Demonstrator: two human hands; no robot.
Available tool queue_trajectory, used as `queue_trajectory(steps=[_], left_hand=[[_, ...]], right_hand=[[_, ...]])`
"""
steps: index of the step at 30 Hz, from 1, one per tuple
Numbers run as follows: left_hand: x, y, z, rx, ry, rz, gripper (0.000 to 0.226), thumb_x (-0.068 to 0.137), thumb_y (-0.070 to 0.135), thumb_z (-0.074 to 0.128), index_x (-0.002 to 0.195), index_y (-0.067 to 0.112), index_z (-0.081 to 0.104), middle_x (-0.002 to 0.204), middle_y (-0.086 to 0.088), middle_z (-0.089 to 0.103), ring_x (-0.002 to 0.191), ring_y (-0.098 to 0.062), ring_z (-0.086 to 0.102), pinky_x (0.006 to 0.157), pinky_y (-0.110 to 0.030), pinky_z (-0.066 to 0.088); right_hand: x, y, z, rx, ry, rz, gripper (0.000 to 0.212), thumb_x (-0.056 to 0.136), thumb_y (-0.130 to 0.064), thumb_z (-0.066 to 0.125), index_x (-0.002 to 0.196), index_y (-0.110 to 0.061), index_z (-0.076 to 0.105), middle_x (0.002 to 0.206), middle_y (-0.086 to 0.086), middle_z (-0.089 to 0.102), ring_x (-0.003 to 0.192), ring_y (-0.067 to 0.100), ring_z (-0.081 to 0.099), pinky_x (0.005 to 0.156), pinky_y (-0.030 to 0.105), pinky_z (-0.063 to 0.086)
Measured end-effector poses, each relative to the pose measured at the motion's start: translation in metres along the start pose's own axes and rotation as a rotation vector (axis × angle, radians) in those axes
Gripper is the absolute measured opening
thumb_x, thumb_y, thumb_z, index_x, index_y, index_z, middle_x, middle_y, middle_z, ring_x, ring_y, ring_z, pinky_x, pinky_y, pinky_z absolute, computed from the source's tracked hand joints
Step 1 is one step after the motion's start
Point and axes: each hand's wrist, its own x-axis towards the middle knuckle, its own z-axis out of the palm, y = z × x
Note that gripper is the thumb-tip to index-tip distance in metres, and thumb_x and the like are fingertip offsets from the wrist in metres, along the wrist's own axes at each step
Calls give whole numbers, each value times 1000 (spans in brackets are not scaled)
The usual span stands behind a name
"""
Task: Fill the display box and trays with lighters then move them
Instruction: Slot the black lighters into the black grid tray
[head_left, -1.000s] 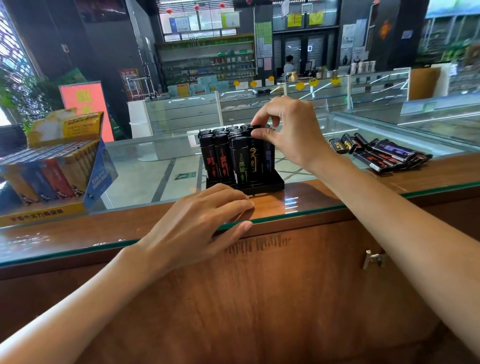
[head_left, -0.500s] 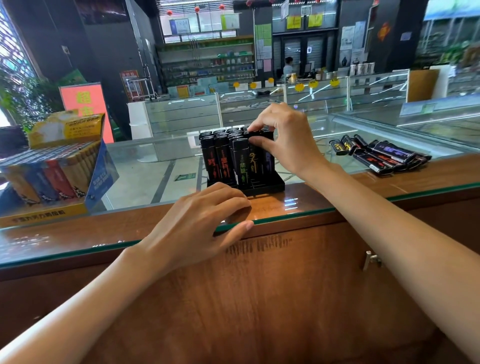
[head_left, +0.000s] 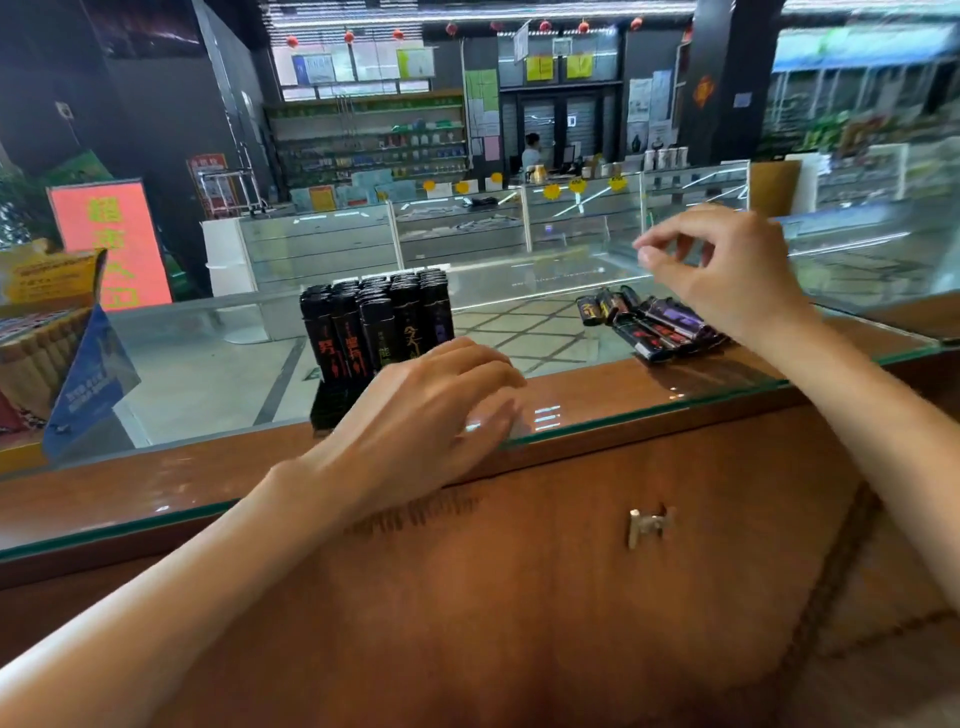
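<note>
Centre frame, on the glass-topped wooden counter (head_left: 649, 400), the black plastic tray of upright black lighters (head_left: 374, 327) looks packed or nearly so. The left hand (head_left: 431, 410) rests relaxed on the glass just in front of it, gripping nothing. Centre right, the right hand (head_left: 727, 270) hovers empty, fingers loosely curled, above the loose pile of dark lighters (head_left: 649, 325) lying flat, so I'd judge stock remains to load. The yellow-and-blue cardboard display box (head_left: 57, 343) at the left edge looks full, and the moving is not yet done.
</note>
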Motion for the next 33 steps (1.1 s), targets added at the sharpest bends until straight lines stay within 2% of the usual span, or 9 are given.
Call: queue_trajectory(steps=[4,7,10,12,14,18,22,25,33], left_hand=[[62,21,32,-31,-63,-206,28,96,32,50,110,14,66,108,0,67,95,-21,62,75,-33,51],[108,25,59,-51,-193,-418,40,98,37,44,78,7,63,79,-8,65,76,-28,59,66,-36,46],[142,32,78,-49,-317,-548,58,98,48,36,58,8,49,65,-8,53,62,-26,52,60,-33,40],[163,36,87,-74,-430,-583,66,97,56,28,92,2,65,90,-16,61,83,-32,62,74,-35,49],[181,42,93,-92,-543,-633,75,95,62,21,126,1,54,88,-14,59,86,-30,65,70,-32,52],[204,48,104,-13,-714,-719,79,93,66,19,136,5,44,68,-8,49,77,-29,62,73,-35,52],[213,48,103,29,-837,-737,69,96,59,27,129,2,47,68,-9,48,65,-24,51,80,-35,52],[217,45,98,39,-926,-737,60,96,56,33,116,2,50,72,-9,45,57,-19,44,56,-26,44],[217,51,96,122,-885,-631,30,92,28,52,74,4,50,70,-9,52,56,-20,50,45,-23,43]], right_hand=[[-20,76,-36,-169,-87,222,9,83,-16,66,87,-9,72,85,8,69,73,18,56,59,3,34],[-35,113,-45,-284,-224,339,15,82,-25,68,90,-13,72,91,11,71,83,25,61,68,26,38],[-43,126,-44,-307,-250,338,16,80,-31,70,88,-16,73,91,10,70,86,27,61,68,29,38],[-42,128,-42,-287,-227,317,16,80,-29,71,87,-16,73,92,9,70,86,26,60,68,29,38],[-42,131,-41,-283,-215,305,16,80,-29,70,87,-16,72,94,9,69,89,26,60,71,31,42],[-46,135,-41,-285,-211,292,14,81,-31,67,89,-19,71,97,6,67,92,26,59,80,40,47],[-47,137,-40,-281,-195,283,15,82,-32,64,89,-21,71,99,5,66,94,25,58,77,36,44],[-47,138,-40,-304,-183,277,16,82,-33,63,90,-22,71,101,5,66,96,26,58,75,35,43],[-49,139,-39,-287,-177,274,15,84,-32,60,91,-23,71,101,5,65,98,25,55,75,34,41]])
